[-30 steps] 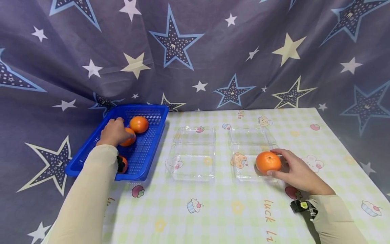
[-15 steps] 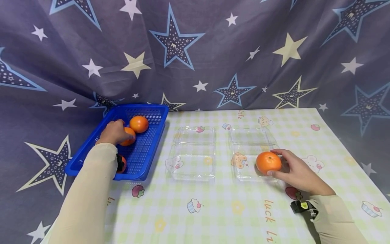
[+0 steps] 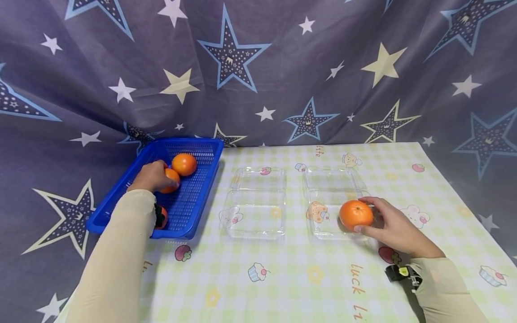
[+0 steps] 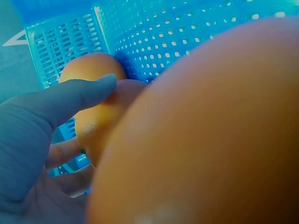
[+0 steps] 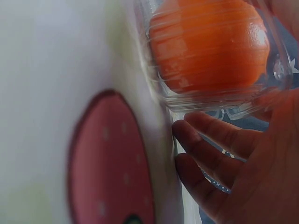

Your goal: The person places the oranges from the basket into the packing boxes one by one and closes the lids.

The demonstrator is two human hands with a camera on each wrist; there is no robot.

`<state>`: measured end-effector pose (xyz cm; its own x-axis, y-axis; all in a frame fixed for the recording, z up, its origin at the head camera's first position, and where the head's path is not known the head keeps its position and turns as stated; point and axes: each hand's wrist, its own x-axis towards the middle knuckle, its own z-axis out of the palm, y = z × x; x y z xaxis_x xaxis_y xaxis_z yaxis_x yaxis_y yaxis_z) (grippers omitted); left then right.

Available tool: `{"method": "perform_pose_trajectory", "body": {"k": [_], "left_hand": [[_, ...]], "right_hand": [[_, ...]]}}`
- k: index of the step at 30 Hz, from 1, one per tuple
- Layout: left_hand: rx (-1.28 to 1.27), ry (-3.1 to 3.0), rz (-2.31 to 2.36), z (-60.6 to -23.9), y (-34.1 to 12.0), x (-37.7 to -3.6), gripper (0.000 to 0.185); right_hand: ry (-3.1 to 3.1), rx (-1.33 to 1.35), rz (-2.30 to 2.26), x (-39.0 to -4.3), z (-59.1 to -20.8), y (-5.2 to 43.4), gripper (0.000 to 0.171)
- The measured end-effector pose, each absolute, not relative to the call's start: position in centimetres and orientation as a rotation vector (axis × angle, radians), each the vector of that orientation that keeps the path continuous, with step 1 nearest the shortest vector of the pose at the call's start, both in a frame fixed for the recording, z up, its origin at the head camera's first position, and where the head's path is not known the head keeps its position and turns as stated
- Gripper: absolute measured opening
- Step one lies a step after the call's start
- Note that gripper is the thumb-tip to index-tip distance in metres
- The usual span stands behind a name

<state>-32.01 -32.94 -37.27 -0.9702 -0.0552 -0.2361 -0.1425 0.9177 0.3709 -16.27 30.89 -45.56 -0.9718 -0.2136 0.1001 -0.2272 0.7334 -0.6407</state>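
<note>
My left hand reaches into the blue plastic basket and grips an orange. In the left wrist view its thumb lies over that orange, with fingers bent on the near side. Another orange sits just behind it, and one more orange is partly hidden by my wrist. My right hand holds an orange between thumb and forefinger, within the front half of the right clear plastic box. The right wrist view shows this orange through the box wall, other fingers spread outside.
A second clear box, its lid folded back, lies between the basket and the right box. Both boxes rest on a green checked tablecloth. A dark star-patterned curtain hangs behind the table.
</note>
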Motion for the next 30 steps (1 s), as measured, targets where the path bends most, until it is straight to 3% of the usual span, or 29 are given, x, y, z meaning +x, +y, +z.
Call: {"method": "perform_pose_trajectory", "body": {"k": [30], "left_hand": [[-0.163,2.947,0.57,-35.9,-33.1,-31.7,0.072]], "right_hand": [[-2.899,0.39,1.101,-16.3,-45.5,30.8,0.081]]}}
